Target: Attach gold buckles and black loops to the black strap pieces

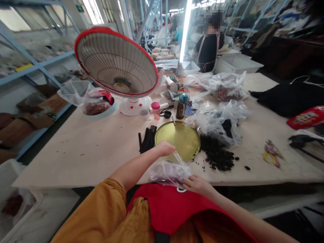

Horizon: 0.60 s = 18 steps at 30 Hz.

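A clear plastic bag (165, 172) with purplish contents lies at the table's front edge, against my red apron. My left hand (165, 148) is closed on the bag's upper part and pulls the film taut. Lower down, my right hand (194, 183) grips the bag's right side with curled fingers. What exactly is inside the bag cannot be made out. Just beyond my left hand lies a round yellow-green metal lid (174, 135). Black strips (148, 138) lie to its left, and a heap of small black pieces (219, 153) to its right.
A red-rimmed fan (116, 64) stands at the back left, beside a bagged bundle set in a round opening (98, 109). Spray can (182, 106), pink-capped jar (155, 110) and crumpled plastic bags (222, 118) crowd the back. Yellow-handled pliers (272, 155) lie right. A person (209, 50) stands beyond.
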Tool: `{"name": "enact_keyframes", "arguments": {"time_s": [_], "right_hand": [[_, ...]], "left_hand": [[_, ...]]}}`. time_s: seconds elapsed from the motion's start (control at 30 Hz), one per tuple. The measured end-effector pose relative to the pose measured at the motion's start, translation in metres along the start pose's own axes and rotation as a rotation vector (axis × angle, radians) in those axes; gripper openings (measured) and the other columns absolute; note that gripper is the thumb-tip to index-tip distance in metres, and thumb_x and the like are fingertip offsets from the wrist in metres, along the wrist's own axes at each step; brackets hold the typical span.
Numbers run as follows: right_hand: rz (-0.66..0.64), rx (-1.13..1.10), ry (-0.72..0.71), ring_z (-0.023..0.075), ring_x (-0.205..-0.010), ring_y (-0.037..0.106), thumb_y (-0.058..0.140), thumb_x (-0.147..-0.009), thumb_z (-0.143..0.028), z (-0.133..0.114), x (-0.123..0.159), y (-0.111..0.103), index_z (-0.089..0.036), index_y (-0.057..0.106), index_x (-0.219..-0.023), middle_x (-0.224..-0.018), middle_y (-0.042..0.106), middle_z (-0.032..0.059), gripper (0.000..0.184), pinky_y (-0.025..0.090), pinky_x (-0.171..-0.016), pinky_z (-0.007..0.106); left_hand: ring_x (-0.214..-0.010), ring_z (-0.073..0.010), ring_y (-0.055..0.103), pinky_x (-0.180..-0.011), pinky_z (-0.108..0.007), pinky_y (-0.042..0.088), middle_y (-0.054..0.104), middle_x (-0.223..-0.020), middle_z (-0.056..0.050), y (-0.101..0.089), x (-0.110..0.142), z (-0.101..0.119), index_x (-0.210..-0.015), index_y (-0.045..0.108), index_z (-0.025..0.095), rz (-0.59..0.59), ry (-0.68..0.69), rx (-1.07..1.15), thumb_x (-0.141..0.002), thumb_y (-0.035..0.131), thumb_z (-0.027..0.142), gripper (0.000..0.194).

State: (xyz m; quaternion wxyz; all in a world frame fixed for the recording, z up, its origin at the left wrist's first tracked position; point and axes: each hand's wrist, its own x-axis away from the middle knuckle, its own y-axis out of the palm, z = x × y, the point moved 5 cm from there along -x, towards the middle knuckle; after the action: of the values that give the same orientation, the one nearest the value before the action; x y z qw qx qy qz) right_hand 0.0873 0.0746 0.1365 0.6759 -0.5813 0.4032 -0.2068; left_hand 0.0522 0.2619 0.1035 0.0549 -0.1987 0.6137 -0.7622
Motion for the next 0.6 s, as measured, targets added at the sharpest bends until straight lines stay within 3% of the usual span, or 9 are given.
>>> {"name": "enact_keyframes", "arguments": {"time_s": [0.2, 0.3, 0.4, 0.5, 0.6], "right_hand": [[-0.049, -0.001, 0.103, 0.0119, -0.054, 0.048, 0.048, -0.081, -0.012, 0.005, 0.004, -0.008, -0.021, 0.055, -0.070, -0.061, 0.055, -0.0014, 0.016, 0.030, -0.050, 0.025], [-0.145, -0.022, 0.179, 0.0137, -0.060, 0.052, 0.053, -0.078, -0.020, 0.009, -0.001, -0.008, -0.021, 0.056, -0.075, -0.070, 0.060, 0.0002, 0.005, 0.032, -0.052, 0.026], [-0.207, -0.032, 0.241, 0.0140, -0.061, 0.052, 0.058, -0.074, -0.025, 0.009, -0.005, -0.007, -0.022, 0.055, -0.078, -0.076, 0.062, -0.0001, 0.006, 0.031, -0.050, 0.026], [-0.112, 0.070, 0.257, 0.0136, -0.053, 0.049, 0.062, -0.070, -0.028, 0.009, -0.005, -0.002, -0.022, 0.051, -0.066, -0.065, 0.059, -0.0016, 0.013, 0.029, -0.046, 0.028], [0.122, 0.188, 0.165, 0.0123, -0.042, 0.041, 0.060, -0.072, -0.022, 0.009, -0.004, 0.002, -0.021, 0.042, -0.053, -0.049, 0.051, -0.0041, 0.027, 0.024, -0.042, 0.028]], "left_hand": [[-0.072, -0.0164, 0.056, -0.074, -0.030, 0.032, 0.064, -0.070, -0.007, -0.024, 0.015, 0.006, -0.076, 0.064, 0.014, 0.053, 0.050, -0.002, -0.080, 0.051, 0.028, 0.020], [-0.083, -0.0187, 0.056, -0.079, -0.031, 0.031, 0.064, -0.085, -0.008, -0.036, 0.026, 0.025, -0.089, 0.062, 0.017, 0.107, 0.182, -0.010, -0.074, 0.059, 0.039, 0.027], [-0.080, -0.0187, 0.057, -0.079, -0.032, 0.032, 0.064, -0.079, -0.008, -0.037, 0.034, 0.045, -0.087, 0.061, 0.018, 0.153, 0.345, -0.056, -0.072, 0.058, 0.046, 0.032], [-0.067, -0.0181, 0.059, -0.077, -0.035, 0.035, 0.064, -0.066, -0.008, -0.025, 0.028, 0.045, -0.074, 0.063, 0.015, 0.120, 0.321, 0.001, -0.080, 0.051, 0.039, 0.028], [-0.063, -0.0180, 0.059, -0.083, -0.039, 0.035, 0.064, -0.059, -0.006, -0.016, 0.014, 0.032, -0.068, 0.065, 0.015, 0.107, 0.210, 0.203, -0.077, 0.053, 0.033, 0.023]]}}
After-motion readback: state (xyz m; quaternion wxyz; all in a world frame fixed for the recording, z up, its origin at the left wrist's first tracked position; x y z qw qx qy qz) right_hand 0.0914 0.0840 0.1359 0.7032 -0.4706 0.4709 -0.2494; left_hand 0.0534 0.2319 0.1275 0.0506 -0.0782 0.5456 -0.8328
